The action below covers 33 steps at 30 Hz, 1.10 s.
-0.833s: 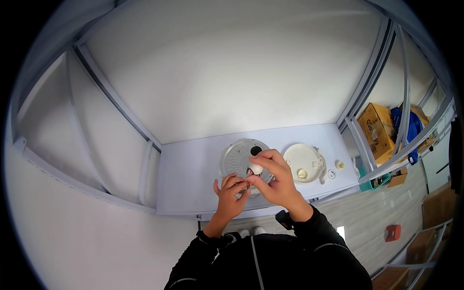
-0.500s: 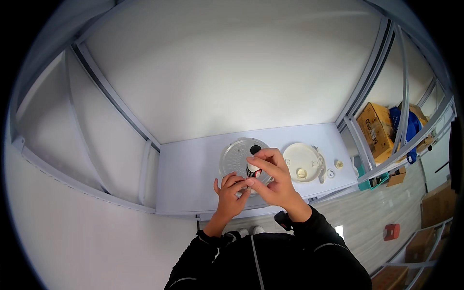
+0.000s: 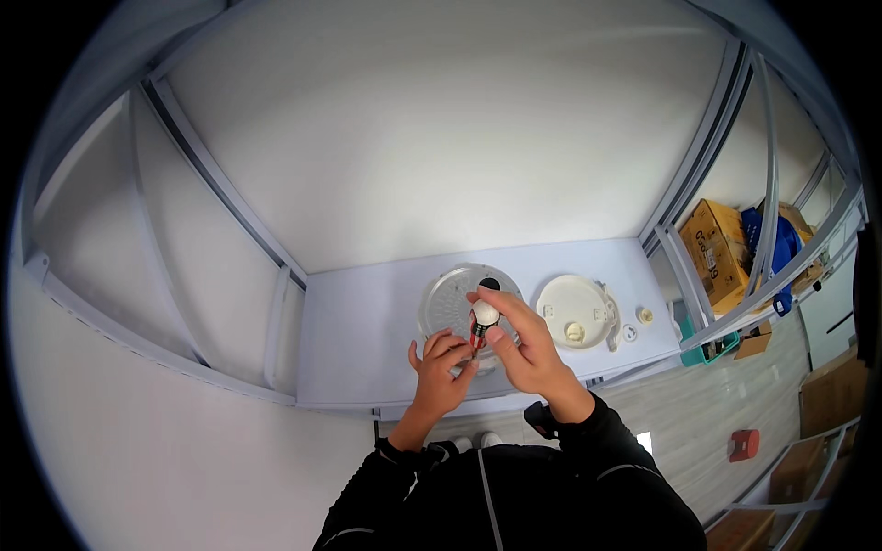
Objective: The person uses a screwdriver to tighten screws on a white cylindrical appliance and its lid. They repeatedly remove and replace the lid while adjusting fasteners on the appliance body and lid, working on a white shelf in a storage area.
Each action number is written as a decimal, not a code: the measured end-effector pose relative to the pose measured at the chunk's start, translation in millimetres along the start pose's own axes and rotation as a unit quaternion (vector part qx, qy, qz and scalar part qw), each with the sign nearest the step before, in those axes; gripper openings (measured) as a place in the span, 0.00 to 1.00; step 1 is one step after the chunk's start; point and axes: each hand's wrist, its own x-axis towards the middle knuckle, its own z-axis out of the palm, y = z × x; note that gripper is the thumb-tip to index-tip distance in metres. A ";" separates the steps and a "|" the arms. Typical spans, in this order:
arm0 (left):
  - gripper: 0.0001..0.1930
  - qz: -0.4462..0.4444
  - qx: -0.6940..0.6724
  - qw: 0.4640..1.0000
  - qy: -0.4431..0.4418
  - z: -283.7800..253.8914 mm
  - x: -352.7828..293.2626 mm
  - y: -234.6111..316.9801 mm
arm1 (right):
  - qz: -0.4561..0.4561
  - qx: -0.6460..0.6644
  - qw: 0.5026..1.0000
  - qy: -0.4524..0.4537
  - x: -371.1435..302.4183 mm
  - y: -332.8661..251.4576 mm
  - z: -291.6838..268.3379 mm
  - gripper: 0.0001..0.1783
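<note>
In my right hand point(image 3: 528, 354) is a short screwdriver point(image 3: 484, 315) with a white rounded end and a black and red handle, tilted with its tip toward my left hand. The thumb and fingers close round its upper part. My left hand point(image 3: 441, 375) is pinched at the tip; whatever small thing sits between thumb and finger is too small to make out. Beneath both hands lies a round, clear ribbed cover point(image 3: 446, 298) on the white table point(image 3: 358, 317). A black round piece point(image 3: 491, 284) shows at its far side, partly behind my right fingers.
Right of the cover rests a white round dish-like housing point(image 3: 565, 292) with a small cream part point(image 3: 574, 331) inside and a curved white piece at its edge. Two small round parts point(image 3: 645, 316) lie farther right. Grey frame posts flank the table; cardboard boxes point(image 3: 715, 253) and a teal bin point(image 3: 707, 349) stand beyond.
The screwdriver has tipped or turned, so more of its white end and red lower part shows. My right fingers have shifted slightly along it; my left hand stays nearly still.
</note>
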 end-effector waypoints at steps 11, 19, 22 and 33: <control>0.08 -0.012 -0.026 1.000 0.012 -0.2 3.5 4.6 | 0.018 -0.003 0.999 0.038 -5.9 4.5 -6.9 0.24; 0.09 -0.015 -0.016 1.000 0.011 -1.3 5.0 4.6 | -0.021 -0.049 0.998 0.017 2.5 0.4 -9.8 0.25; 0.09 -0.015 -0.015 1.000 0.006 -1.9 5.8 6.6 | 0.002 -0.069 0.997 0.045 -0.4 3.9 -9.0 0.24; 0.10 -0.016 -0.005 1.000 0.021 -3.4 4.5 11.7 | 0.001 -0.007 0.999 0.044 -4.3 11.2 -3.9 0.22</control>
